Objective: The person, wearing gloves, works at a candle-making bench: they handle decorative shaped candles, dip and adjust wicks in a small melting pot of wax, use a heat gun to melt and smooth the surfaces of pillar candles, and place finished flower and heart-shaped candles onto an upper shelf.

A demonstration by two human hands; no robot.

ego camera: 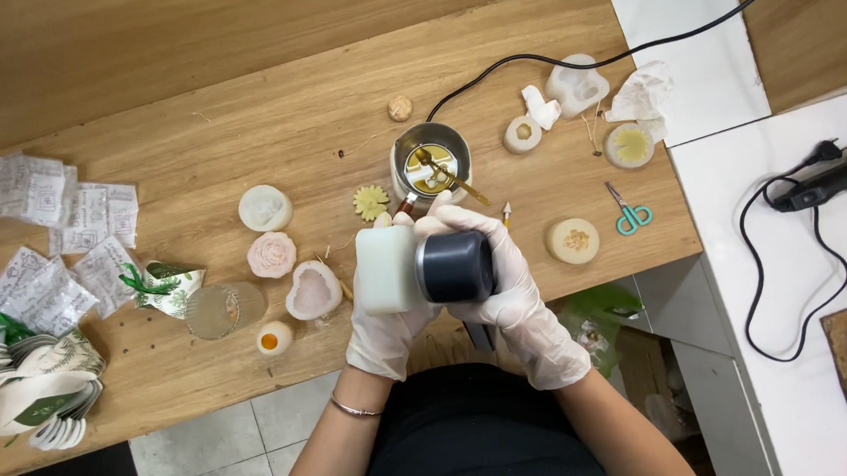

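Observation:
Both my hands wear white gloves and hold a frosted white jar [386, 268] on its side above the near edge of the wooden table [241, 132]. My left hand [382, 334] grips the jar's body. The jar's dark round lid [456, 266] is under the fingers of my right hand [520, 296]. Just beyond the jar stands a small metal pot [430, 162] with pale wax and a gold spoon [449, 176] in it.
Silicone moulds and wax flowers lie around: a pink rose [272, 254], a heart mould [313, 291], a yellow daisy [371, 202], round pieces [573, 240]. Teal scissors [630, 214] lie at right. Paper packets [59, 206] and tags [31, 389] are at left. Black cables [812, 185] cross the white surface.

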